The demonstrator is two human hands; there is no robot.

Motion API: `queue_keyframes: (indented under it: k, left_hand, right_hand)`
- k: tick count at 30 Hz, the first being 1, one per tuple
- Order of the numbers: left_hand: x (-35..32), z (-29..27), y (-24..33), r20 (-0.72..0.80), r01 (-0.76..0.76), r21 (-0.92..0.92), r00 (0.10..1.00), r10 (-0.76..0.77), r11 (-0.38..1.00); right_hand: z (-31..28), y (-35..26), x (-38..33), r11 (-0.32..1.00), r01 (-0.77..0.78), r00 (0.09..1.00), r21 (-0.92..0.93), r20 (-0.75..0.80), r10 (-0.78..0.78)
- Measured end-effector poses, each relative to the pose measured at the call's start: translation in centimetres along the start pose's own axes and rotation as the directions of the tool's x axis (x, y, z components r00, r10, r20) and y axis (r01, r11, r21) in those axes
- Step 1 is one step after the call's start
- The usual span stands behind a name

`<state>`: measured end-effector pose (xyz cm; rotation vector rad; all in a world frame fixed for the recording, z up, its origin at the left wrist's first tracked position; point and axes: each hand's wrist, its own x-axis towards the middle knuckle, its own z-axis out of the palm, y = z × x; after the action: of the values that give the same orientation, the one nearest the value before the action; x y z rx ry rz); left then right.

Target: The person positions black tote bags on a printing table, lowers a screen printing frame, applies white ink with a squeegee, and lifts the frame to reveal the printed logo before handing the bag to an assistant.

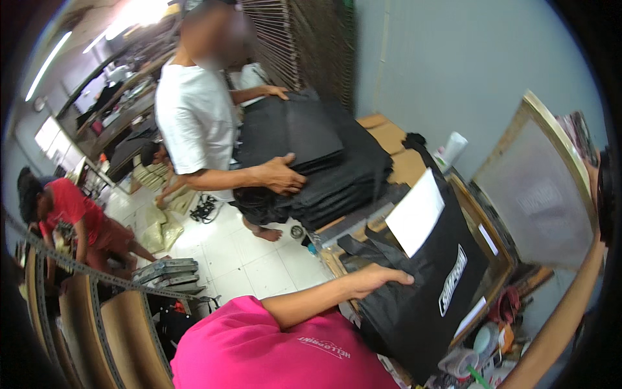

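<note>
Our left hand (379, 277) lay flat, fingers extended and gripping nothing, on the near edge of the black shirt (427, 285). The shirt ran lengthwise up and right from it. Our right hand (593, 175), farther off, gripped the raised screen frame (541, 188).

A single view is given, taken from a fisheye camera worn on the head and aimed downward and forward. The wearer's pink shirt (272, 353) fills the near lower edge, seen from very close. The counter (395, 152) is seen to the right, running from near to far, while the white tiled floor (240, 256) is taken in at the left. Straight edges are bent toward the dark rounded rim.
</note>
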<state>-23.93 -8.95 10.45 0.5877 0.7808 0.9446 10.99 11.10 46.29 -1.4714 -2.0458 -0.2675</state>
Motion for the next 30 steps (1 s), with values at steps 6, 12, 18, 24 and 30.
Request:
queue_keyframes:
  k: [6, 12, 18, 24, 30]
  left_hand:
    - [0.4, 0.1, -0.3, -0.004, -0.025, 0.000, 1.000, 0.025, 1.000]
    - [0.6, -0.4, -0.7, 0.008, 0.034, -0.058, 0.999, -0.033, 0.998]
    - [0.5, 0.0, -0.6, 0.012, 0.081, -0.095, 0.997, -0.081, 0.992]
    - [0.7, -0.2, -0.6, -0.013, 0.076, -0.124, 0.997, -0.079, 0.989]
    - [-0.2, 1.1, 0.9, -0.077, 0.046, -0.046, 0.996, -0.050, 0.998]
  right_hand:
    - [4.9, 12.4, 5.7, 0.993, 0.041, 0.996, 0.109, -0.079, -0.032]
    - [3.9, 8.1, 4.3, 0.996, 0.000, 1.000, 0.091, 0.005, -0.001]
    - [3.4, 9.3, 4.7, 0.994, 0.073, 0.997, 0.082, -0.045, -0.070]
    - [3.4, 7.2, 4.1, 0.994, 0.037, 0.999, 0.101, 0.010, -0.038]
    - [2.8, 6.7, 3.6, 0.998, 0.066, 0.997, 0.022, -0.047, -0.065]
